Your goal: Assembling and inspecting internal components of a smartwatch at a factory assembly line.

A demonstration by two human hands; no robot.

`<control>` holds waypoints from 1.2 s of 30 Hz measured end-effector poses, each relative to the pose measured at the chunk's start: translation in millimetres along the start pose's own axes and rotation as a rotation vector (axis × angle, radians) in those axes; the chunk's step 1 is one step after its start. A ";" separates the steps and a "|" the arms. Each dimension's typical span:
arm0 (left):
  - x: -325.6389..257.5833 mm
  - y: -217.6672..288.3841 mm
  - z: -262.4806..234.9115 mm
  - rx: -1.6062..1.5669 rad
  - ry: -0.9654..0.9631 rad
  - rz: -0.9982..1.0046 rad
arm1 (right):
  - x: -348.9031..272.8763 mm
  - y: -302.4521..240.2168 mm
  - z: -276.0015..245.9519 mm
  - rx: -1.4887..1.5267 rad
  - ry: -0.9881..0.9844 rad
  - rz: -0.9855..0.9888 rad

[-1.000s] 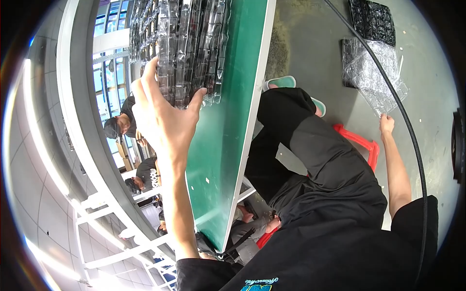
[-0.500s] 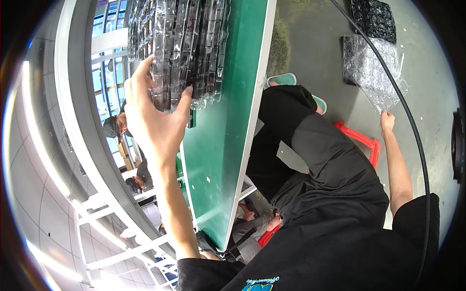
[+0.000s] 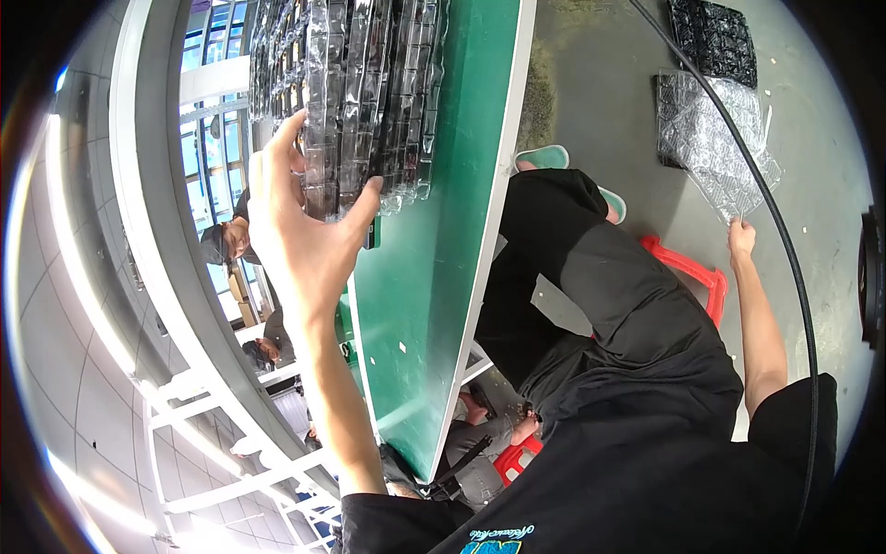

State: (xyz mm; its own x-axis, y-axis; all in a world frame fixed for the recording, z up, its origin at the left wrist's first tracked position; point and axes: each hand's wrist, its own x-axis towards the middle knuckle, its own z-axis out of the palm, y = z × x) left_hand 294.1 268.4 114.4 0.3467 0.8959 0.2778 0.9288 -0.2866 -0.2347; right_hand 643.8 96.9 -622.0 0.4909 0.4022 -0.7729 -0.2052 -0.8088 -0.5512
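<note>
A tall stack of clear plastic compartment trays (image 3: 355, 102) stands on the green tabletop, with dark pieces showing through it. My left hand (image 3: 305, 217) grips its near edge, the thumb on one side and the fingers on the other. Stretched out low on the right, my right hand (image 3: 741, 238) pinches the corner of a clear plastic tray (image 3: 715, 138). That tray hangs tilted over the floor, overlapping a pile of dark-looking plastic trays (image 3: 711, 42). Whether the two touch I cannot tell.
The green table (image 3: 406, 314) has a pale edge along my left side. A red stool (image 3: 692, 268) is by my legs. A black cable (image 3: 784, 222) crosses the view at right. Other people (image 3: 226, 242) are beyond the table.
The whole view has shifted slightly, moving things a little right and down. Both hands keep their holds, and the tray in my right hand stays over the floor pile.
</note>
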 end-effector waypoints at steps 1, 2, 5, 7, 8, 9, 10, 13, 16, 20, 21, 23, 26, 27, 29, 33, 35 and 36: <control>0.3 -0.7 -1.0 0.002 0.000 0.000 | -1.2 -0.5 1.6 -0.002 0.001 -0.006; 0.6 -1.5 -2.2 -0.022 -0.008 0.012 | -1.8 -1.4 3.1 -0.002 -0.001 -0.006; 3.2 -4.8 -8.6 -0.056 -0.035 0.016 | -2.2 -2.7 4.8 0.006 -0.007 -0.003; 2.9 -7.2 -9.3 -0.073 -0.050 0.004 | 3.5 -1.7 0.4 -0.008 0.021 -0.018; 2.5 -8.1 -7.8 -0.088 -0.038 0.006 | 6.5 -1.5 -1.9 -0.029 0.031 -0.018; 2.7 -8.9 -7.0 -0.093 -0.028 0.010 | 4.9 -2.0 2.7 -0.028 0.024 -0.017; 2.9 -11.3 -5.8 -0.087 -0.028 0.010 | 3.2 -2.4 6.2 -0.029 0.043 -0.009; 4.7 -17.2 -6.8 -0.129 -0.008 0.031 | 4.4 -4.6 4.5 -0.033 0.032 0.002; 3.4 -17.4 -8.5 -0.179 -0.035 0.044 | 4.7 -6.2 -3.6 -0.002 0.033 -0.012; 0.2 -26.7 -8.0 -0.259 0.000 0.054 | -8.6 -17.1 -8.3 0.138 -0.052 -0.054; 0.1 -26.7 -11.8 -0.250 0.008 0.055 | -16.3 -24.5 -4.6 0.172 -0.058 -0.069; -4.3 -32.9 -10.6 -0.246 0.030 0.065 | -26.0 -36.3 -11.5 0.190 -0.054 -0.086; -6.7 -30.3 -11.0 -0.362 0.056 0.028 | -50.9 -60.5 -25.1 0.231 -0.055 -0.085; -6.6 -29.3 -9.9 -0.396 0.067 0.027 | -54.8 -66.9 -40.4 0.225 -0.017 -0.152; -7.4 -34.9 -0.1 -0.492 0.101 0.046 | -29.8 -65.1 -102.4 0.221 0.152 -0.379; -15.0 -29.4 -8.6 -0.360 0.105 0.042 | -108.8 -154.8 -136.2 0.337 0.217 -0.602; -12.1 -29.9 7.3 -0.416 0.122 0.041 | -134.2 -204.5 -195.9 0.359 0.259 -0.702; -14.6 -33.1 12.3 -0.445 0.132 0.028 | -140.2 -229.7 -210.0 0.345 0.284 -0.741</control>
State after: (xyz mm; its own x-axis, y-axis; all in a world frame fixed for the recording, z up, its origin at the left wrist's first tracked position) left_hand 256.7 269.0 106.7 0.3595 0.8431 0.4000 0.8745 -0.4539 0.1708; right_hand 799.9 136.2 -321.0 0.7833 0.6144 -0.0944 0.0279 -0.1864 -0.9821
